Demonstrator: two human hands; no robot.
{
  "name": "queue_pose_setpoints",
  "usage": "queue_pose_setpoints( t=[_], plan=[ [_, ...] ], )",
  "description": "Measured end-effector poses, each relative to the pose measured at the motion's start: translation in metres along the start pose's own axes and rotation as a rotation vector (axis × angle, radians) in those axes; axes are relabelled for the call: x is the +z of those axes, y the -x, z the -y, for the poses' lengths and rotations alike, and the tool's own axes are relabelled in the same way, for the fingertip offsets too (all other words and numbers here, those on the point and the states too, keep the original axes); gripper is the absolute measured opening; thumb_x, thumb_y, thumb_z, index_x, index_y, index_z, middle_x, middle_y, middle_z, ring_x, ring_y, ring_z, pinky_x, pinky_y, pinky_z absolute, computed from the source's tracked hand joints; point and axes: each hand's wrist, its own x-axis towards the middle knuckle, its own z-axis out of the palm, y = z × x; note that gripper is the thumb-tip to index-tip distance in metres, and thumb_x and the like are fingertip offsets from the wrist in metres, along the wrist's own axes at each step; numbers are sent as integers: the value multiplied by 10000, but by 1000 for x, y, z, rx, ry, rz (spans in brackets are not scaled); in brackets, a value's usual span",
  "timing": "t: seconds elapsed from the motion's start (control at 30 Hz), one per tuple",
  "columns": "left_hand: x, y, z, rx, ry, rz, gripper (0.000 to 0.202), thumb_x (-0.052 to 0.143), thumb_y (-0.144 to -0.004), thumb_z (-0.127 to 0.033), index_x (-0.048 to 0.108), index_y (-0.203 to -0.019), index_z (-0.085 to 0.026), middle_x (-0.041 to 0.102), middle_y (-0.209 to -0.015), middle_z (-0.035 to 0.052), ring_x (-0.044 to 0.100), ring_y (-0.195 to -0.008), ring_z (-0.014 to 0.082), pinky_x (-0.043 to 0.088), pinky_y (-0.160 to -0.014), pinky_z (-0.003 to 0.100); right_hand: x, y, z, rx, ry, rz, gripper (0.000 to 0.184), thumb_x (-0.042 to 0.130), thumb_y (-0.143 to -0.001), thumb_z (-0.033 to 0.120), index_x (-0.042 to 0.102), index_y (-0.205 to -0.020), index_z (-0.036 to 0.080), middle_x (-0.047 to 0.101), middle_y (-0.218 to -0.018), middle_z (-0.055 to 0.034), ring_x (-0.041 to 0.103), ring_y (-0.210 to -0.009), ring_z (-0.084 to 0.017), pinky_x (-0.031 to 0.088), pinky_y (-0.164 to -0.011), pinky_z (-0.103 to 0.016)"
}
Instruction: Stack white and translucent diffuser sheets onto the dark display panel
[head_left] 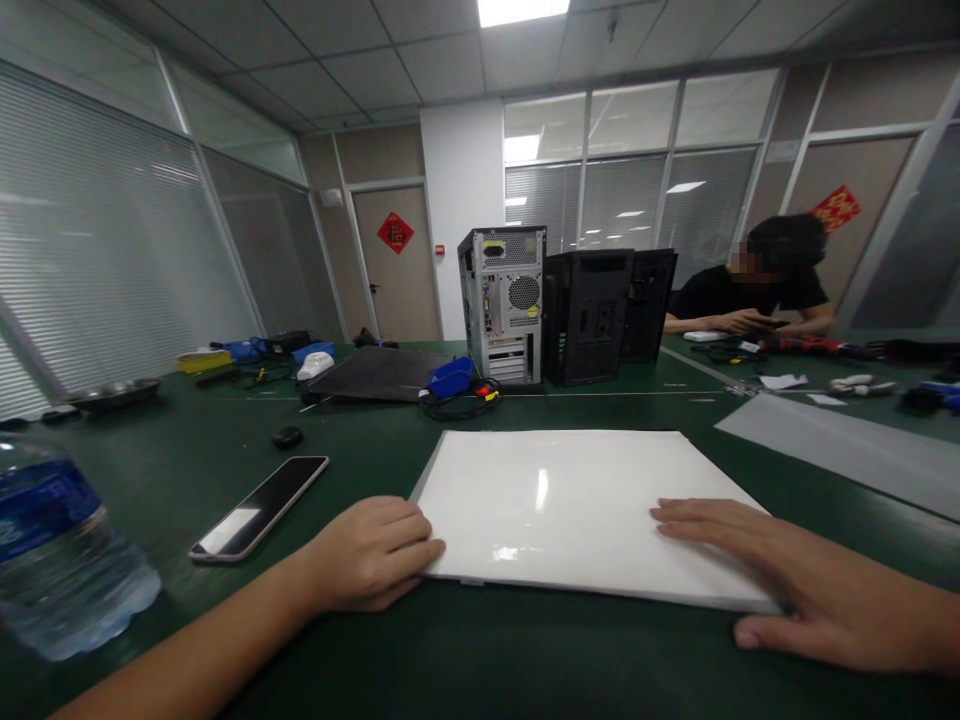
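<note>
Panel (pixel 555 510), white and glossy, on green tabletop (pixel 525 650). Left hand (pixel 375 550) curled at its near-left corner, thumb hidden; can't tell if clamped. Right hand (pixel 802 580) over right side, thumb and fingers apart. Phone (pixel 274 500) left of panel.

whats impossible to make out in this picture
Head view:
white panel, near left corner: hidden by the left hand;
its underside: faces the table;
water bottle, left side: cut off by the picture's left edge;
whatever the seated person's hands hold: too small to tell.
</note>
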Motion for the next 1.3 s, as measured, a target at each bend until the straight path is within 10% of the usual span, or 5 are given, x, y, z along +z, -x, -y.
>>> queue_pose_setpoints(
  t=[0.93, 1.13, 1.3],
  plan=[
    [-3, 1, -2, 19, -5, -3, 137, 552, -923, -172, 622, -1037, -146, 691, -838, 78, 663, -756, 196, 542, -661, 315, 19, 14, -49, 107, -57, -33, 611, 557, -869, 535, 365, -1447, 581, 267, -1584, 164, 230, -1473, -306, 214, -1230, -487],
    [-4, -1, -3, 26, -23, -35, 121, 532, -930, -177, 624, -1007, -157, 690, -801, 72, 667, -732, 191, 541, -635, 307, 23, 5, -82, 171, -88, -232, 499, 459, -907, 599, 498, -1397, 516, 378, -1548, 132, 317, -1453, -268, 256, -1232, -456],
    [-4, -1, -3, 27, -33, -49, 107, 557, -926, -183, 634, -995, -158, 685, -793, 71, 672, -734, 191, 548, -641, 303, 19, -5, -123, 500, 24, -389, 653, 483, -824, 737, 638, -1309, 328, 603, -1363, -39, 558, -1240, -348, 405, -1129, -554]
  ],
)
